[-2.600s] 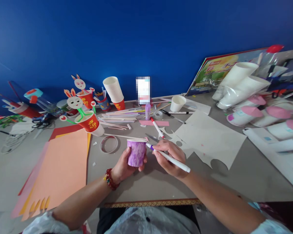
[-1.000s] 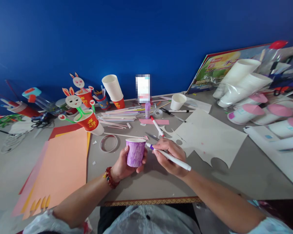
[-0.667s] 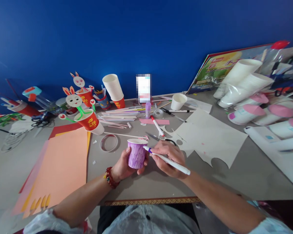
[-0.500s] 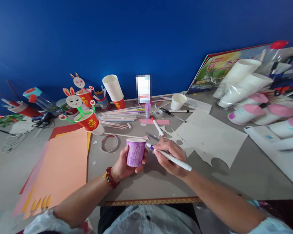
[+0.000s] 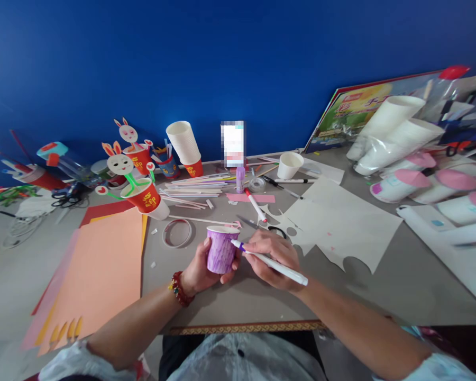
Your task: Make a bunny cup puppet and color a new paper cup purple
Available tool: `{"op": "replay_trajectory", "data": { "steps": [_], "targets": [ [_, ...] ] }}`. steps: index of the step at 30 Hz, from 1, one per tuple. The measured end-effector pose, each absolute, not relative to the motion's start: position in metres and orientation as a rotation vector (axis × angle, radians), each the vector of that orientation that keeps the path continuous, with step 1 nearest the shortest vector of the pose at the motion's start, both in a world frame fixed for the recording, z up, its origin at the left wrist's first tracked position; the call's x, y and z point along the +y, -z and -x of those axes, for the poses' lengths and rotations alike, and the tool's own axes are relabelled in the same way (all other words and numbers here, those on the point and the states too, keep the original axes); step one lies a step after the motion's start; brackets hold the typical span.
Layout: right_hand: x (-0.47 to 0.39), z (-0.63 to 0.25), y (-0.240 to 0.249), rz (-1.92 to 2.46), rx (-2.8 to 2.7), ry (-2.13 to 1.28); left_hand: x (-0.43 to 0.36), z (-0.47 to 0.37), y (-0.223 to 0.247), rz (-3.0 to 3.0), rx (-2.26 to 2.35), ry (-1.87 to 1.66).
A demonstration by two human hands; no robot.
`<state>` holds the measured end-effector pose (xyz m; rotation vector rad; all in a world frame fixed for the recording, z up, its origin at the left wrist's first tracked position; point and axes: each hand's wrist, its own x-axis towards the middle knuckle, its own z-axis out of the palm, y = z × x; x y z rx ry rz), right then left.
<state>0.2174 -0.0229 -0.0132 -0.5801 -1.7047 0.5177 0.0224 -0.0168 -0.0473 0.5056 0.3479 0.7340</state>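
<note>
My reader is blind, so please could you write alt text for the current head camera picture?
A person's left hand holds a purple paper cup; the right hand holds a white marker with its tip at the cup's side. On the grey table are a tape roll, peach paper and white paper with pieces cut out, before a blue wall.

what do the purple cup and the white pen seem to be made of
Purple cup: probably paper, fairly matte, judging by its streaky, uneven colouring and pale rim. White pen: likely smooth plastic, given its even, straight barrel.
</note>
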Motion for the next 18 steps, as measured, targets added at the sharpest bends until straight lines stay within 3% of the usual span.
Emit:
{"op": "replay_trajectory", "data": {
  "steps": [12,18],
  "targets": [
    [-0.023,-0.217,0.015,0.591,-1.707,-0.509,-0.020,-0.017,0.062,-0.597,0.298,-0.705],
    [-0.022,-0.218,0.013,0.656,-1.674,-0.467,-0.017,-0.021,0.045,-0.446,0.356,-0.809]
  ]
}}
